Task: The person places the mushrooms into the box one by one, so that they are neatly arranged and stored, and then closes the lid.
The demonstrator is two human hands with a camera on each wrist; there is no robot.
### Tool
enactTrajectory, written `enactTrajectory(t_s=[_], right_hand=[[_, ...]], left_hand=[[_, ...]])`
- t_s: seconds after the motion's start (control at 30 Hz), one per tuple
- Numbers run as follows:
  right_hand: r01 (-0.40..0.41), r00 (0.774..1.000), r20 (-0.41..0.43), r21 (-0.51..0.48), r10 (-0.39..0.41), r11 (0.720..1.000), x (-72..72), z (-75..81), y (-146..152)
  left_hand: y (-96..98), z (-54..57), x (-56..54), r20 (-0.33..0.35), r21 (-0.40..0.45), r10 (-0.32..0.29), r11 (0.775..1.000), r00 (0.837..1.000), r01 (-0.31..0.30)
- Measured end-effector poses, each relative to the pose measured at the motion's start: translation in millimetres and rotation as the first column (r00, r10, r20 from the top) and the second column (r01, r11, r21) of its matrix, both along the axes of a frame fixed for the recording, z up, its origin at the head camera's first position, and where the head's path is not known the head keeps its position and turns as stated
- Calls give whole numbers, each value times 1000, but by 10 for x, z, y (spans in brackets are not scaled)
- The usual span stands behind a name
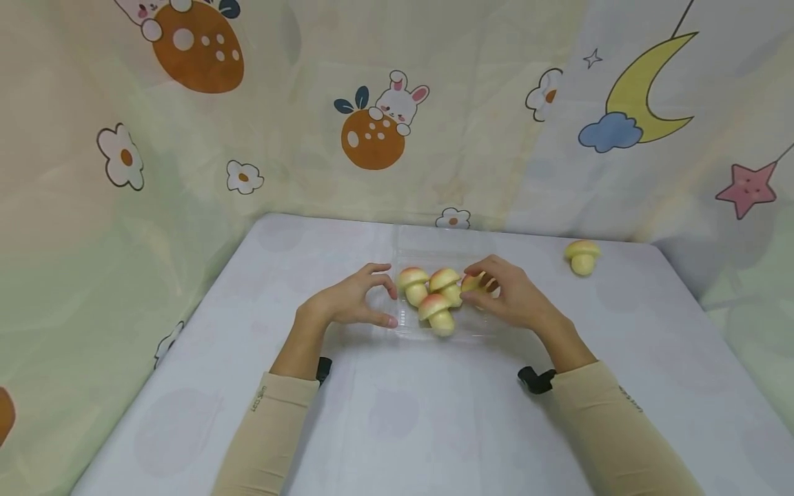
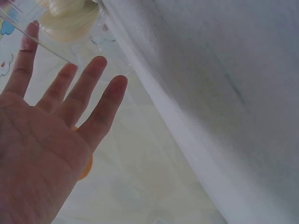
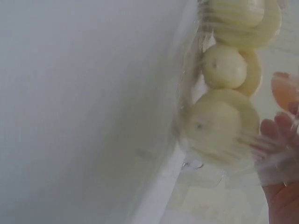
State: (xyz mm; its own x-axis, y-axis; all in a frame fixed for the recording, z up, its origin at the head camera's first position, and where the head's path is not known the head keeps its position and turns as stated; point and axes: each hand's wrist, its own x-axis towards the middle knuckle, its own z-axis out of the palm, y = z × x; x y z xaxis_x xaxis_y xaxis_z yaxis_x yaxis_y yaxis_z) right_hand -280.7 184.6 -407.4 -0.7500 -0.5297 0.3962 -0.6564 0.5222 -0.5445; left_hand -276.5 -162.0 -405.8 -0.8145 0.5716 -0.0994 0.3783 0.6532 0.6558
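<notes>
A clear plastic box (image 1: 455, 241) stands toward the back of the table, holding several toy mushrooms (image 1: 440, 320) with pale yellow stems and red-tinged caps. At its right end, my right hand (image 1: 511, 296) pinches one toy mushroom (image 1: 471, 283) between thumb and fingers, partly covering it. Through the clear wall in the right wrist view, mushrooms (image 3: 224, 67) stand in a row beside the right hand (image 3: 280, 149). My left hand (image 1: 356, 296) is at the box's left wall, thumb and fingers spread apart. The left wrist view shows that hand (image 2: 51, 126) with extended fingers, holding nothing.
One more yellow toy mushroom (image 1: 582, 257) stands outside the box near the table's back right corner. A white cloth (image 1: 397, 427) covers the table. Behind it hangs a printed curtain (image 1: 471, 138) with rabbits, flowers and a moon.
</notes>
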Motion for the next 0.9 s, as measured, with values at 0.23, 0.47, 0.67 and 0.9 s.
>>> enactTrajectory(t_s=[0.23,0.47,0.67,0.9], right_hand=[[20,998,-58,-67,-24,998,-69,35,121],[54,995,-78,-40,-57,998,-130,-8,266],[121,990,-75,-12,-122,993,-123,-90,424],[192,980,-57,-4,-192,981,-82,-103,627]], left_hand=[[-14,-1,-9,-9,1,-3,1000,1000,3],[-21,-7,2,-3,12,2,1000,1000,-2],[-20,4,-1,3,15,-1,1000,1000,1],[-23,16,30,12,16,1,1000,1000,-1]])
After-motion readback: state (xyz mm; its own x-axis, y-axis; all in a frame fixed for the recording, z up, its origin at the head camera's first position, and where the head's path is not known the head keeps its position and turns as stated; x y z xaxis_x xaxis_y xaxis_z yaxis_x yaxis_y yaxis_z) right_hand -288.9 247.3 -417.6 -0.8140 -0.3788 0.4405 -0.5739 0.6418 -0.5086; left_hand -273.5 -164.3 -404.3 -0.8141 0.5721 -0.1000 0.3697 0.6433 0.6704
